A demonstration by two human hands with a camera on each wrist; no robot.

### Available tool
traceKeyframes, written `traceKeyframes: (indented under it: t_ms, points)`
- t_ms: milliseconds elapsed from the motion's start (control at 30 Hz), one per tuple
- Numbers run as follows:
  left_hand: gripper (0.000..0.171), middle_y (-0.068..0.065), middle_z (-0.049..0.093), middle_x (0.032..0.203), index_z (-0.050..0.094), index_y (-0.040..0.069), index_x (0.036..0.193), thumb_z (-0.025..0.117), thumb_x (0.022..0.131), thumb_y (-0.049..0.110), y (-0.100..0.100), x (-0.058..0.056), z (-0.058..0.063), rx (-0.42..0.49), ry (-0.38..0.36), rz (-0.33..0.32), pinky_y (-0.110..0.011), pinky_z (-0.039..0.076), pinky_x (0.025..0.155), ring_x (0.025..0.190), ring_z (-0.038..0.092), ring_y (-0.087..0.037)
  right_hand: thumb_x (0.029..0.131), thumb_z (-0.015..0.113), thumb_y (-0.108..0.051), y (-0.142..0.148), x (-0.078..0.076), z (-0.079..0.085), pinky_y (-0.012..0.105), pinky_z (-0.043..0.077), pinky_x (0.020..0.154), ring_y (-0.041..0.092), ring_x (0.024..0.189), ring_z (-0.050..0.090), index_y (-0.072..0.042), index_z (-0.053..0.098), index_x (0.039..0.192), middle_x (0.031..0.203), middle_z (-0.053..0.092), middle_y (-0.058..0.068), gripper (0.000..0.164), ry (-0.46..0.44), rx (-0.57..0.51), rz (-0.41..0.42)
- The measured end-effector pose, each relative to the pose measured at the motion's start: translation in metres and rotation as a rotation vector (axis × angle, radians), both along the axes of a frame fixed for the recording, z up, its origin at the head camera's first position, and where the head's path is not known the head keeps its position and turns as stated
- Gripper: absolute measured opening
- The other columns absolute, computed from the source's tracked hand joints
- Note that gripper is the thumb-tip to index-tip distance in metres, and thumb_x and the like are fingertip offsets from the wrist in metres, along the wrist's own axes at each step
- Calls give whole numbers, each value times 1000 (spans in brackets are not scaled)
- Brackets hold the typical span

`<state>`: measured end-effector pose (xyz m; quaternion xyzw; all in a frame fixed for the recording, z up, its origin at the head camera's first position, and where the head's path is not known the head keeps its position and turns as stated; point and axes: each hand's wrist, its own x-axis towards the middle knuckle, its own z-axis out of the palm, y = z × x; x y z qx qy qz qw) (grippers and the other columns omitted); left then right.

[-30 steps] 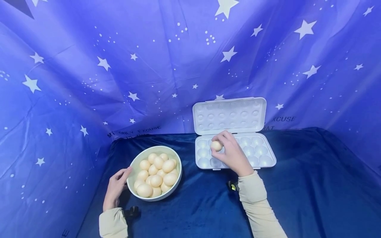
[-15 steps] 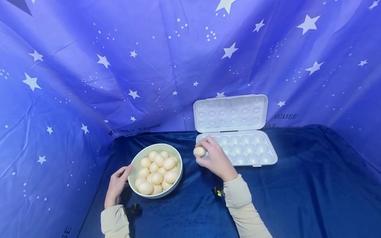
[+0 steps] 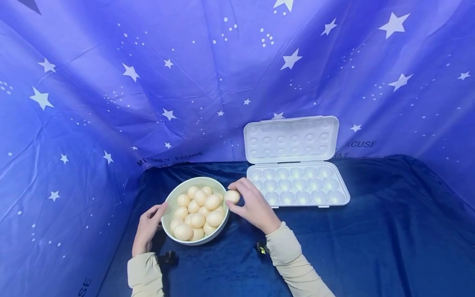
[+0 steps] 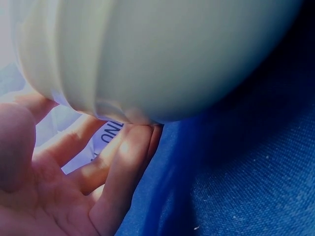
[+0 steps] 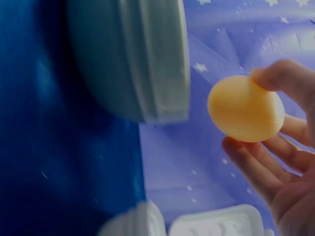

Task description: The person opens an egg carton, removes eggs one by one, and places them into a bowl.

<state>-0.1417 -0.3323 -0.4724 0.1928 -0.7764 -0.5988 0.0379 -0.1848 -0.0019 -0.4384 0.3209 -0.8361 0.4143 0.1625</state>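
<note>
In the head view, a pale green bowl (image 3: 200, 243) heaped with several cream-coloured eggs (image 3: 197, 220) stands left of centre. My left hand (image 3: 147, 229) holds the bowl's left rim; in the left wrist view, the fingers (image 4: 120, 162) rest against the outer wall. Just past the opposite rim, my right hand (image 3: 256, 206) pinches a single egg (image 3: 232, 196) between thumb and fingers. The right wrist view shows that egg (image 5: 245, 108) held apart from the bowl (image 5: 162, 59). To the right of the bowl lies a clear plastic egg carton (image 3: 343, 194), its dimpled lid (image 3: 293, 140) raised.
A dark blue cloth (image 3: 386, 231) covers the table. Behind it hangs a blue-purple curtain (image 3: 208, 82) with white stars, which also runs along both sides. Black wrist cameras sit under both wrists, the left one (image 3: 170, 258) close to the cloth.
My right hand has moved left from over the egg carton to the bowl's right rim, still holding the egg. The left hand has stayed on the bowl. The view has shifted slightly.
</note>
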Motion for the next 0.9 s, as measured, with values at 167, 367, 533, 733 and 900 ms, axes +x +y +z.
traceKeyframes:
  t_ms: [167,367,533,733,900]
  points:
    - [44,12,66,84,66,1,113,64,96,42,3,-2,0,-5,-7,-5,-27,58,67,75,66,-5,88,77,-18,-11,1,-8,33,52,91,15,104,56,-6,63,113,110,60,1,31,-23,-2,38]
    - [46,10,67,86,65,-1,116,63,97,41,4,-4,1,-2,-24,-9,-26,57,67,75,66,-5,92,72,-16,-22,4,-16,36,49,100,18,113,59,-9,63,114,117,64,3,25,-16,43,61]
    - [46,12,67,86,66,0,115,64,96,43,2,-2,2,-13,-24,-9,-26,57,68,76,67,-5,92,71,-15,-29,7,-25,37,50,99,20,115,61,-8,67,113,119,67,6,22,54,71,66]
    - [43,13,66,86,68,3,111,64,96,43,-3,1,1,-17,-22,-2,-27,57,68,76,66,-5,95,68,-17,-33,6,-27,37,49,103,20,119,61,-7,67,120,124,67,7,28,34,91,79]
    - [41,13,66,85,68,4,109,64,96,42,-2,1,1,-2,-19,1,-27,58,68,75,66,-6,95,68,-16,-32,5,-26,38,48,104,22,121,59,-5,64,126,127,65,8,33,37,90,82]
